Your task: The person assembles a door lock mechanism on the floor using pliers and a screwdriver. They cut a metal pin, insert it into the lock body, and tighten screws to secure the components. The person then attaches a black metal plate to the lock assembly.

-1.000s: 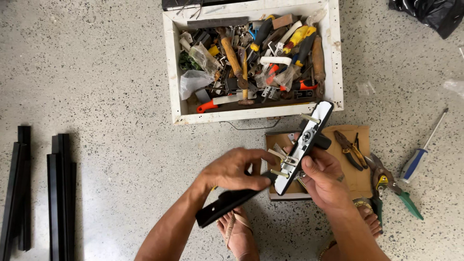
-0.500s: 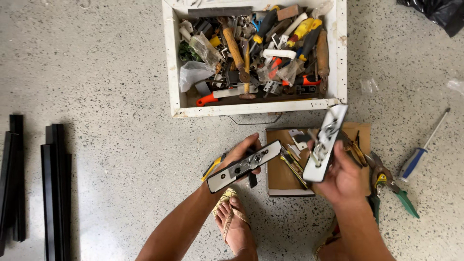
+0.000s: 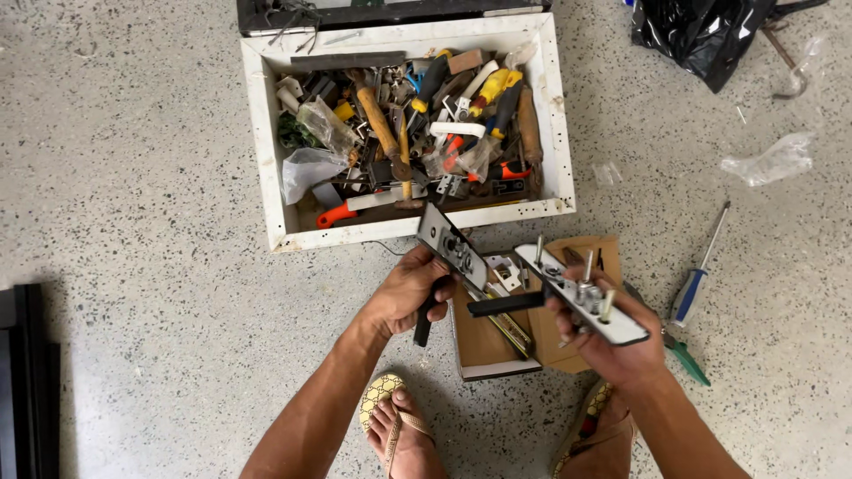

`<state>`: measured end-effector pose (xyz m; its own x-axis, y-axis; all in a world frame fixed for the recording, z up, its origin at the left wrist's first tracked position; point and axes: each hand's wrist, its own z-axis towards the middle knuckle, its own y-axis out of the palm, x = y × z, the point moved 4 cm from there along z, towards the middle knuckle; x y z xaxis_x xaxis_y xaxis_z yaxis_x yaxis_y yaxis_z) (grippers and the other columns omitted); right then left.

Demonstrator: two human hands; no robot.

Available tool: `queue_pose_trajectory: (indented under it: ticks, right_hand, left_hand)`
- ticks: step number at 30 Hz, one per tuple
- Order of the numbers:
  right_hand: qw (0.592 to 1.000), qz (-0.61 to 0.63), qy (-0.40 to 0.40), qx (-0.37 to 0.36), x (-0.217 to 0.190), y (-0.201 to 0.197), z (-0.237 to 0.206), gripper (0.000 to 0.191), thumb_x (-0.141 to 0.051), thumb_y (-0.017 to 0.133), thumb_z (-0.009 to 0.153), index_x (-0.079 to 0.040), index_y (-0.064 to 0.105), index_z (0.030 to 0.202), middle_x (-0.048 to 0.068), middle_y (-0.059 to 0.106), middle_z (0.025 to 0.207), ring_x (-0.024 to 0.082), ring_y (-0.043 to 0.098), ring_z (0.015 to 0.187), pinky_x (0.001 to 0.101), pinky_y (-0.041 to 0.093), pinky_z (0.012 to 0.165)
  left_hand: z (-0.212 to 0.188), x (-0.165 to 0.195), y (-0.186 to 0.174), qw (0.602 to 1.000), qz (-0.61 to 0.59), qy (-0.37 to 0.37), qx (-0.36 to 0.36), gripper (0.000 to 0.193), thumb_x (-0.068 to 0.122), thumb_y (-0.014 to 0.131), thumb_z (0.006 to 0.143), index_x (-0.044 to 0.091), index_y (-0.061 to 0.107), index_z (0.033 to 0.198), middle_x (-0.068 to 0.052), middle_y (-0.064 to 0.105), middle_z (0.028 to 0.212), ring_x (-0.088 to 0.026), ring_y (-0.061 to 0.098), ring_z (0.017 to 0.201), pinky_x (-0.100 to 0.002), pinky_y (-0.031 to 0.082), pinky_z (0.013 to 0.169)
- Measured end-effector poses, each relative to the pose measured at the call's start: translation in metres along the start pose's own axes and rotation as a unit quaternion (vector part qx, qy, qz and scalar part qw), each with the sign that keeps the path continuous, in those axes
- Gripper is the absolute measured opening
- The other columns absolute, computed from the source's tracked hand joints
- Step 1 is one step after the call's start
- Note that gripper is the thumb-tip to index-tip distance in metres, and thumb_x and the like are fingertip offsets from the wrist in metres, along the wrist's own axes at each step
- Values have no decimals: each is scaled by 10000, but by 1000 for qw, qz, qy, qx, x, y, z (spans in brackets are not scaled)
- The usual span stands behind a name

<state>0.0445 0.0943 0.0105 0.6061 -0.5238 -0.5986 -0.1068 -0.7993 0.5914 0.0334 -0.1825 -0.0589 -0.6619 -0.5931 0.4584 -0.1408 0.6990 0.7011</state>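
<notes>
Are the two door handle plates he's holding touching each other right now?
Apart. The head view shows bare cardboard between the left hand's handle plate and the right hand's handle plate; only the right plate's black lever reaches toward the left one.

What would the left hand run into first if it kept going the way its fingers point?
Probably the other handle plate held in the right hand. The left hand, gripping its own plate, points right across the cardboard box, though the heights are unclear.
</notes>
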Motion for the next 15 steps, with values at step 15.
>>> queue_pose_trajectory:
  ticks: [15]
  right_hand:
    - [980, 99, 42, -169, -5, -103, 6, 755, -542, 708, 867, 65, 572, 1295, 256, 710, 991, 278, 695, 755, 325, 537, 599]
  left_hand:
    - [25, -59, -36, 980, 151, -127, 19, 279, 137, 586, 992, -8, 600, 1230, -53, 616, 891, -104, 552, 581, -257, 481, 422]
